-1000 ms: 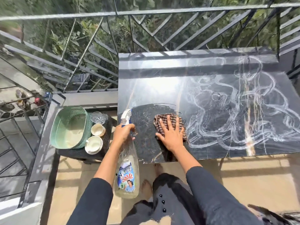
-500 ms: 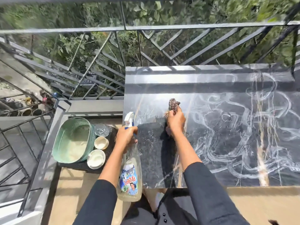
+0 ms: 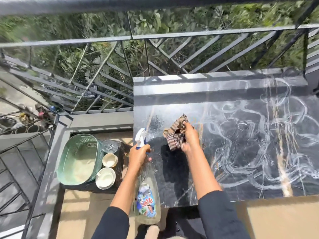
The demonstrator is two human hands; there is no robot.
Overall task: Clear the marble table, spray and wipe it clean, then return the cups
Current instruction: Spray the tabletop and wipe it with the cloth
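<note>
The black marble table (image 3: 241,94) fills the right side, streaked with white smears; its near-left part looks dark and wiped. My right hand (image 3: 190,138) grips a bunched brown striped cloth (image 3: 175,134) over the table's left part. My left hand (image 3: 139,155) holds a clear spray bottle (image 3: 146,200) by its neck at the table's left edge, white nozzle (image 3: 140,137) pointing up and away. Two white cups (image 3: 105,177) and a clear glass (image 3: 110,146) stand on a dark low stand to the left.
A mint green basket (image 3: 77,159) sits on the dark stand (image 3: 120,163) beside the cups. A grey metal railing (image 3: 155,37) runs behind the table and along the left, with greenery beyond. Tan floor (image 3: 279,219) lies below the table's near edge.
My right hand went from pressing the cloth flat near the front edge to gripping it bunched farther back on the table. The view tilted down and closer. My left hand kept the bottle.
</note>
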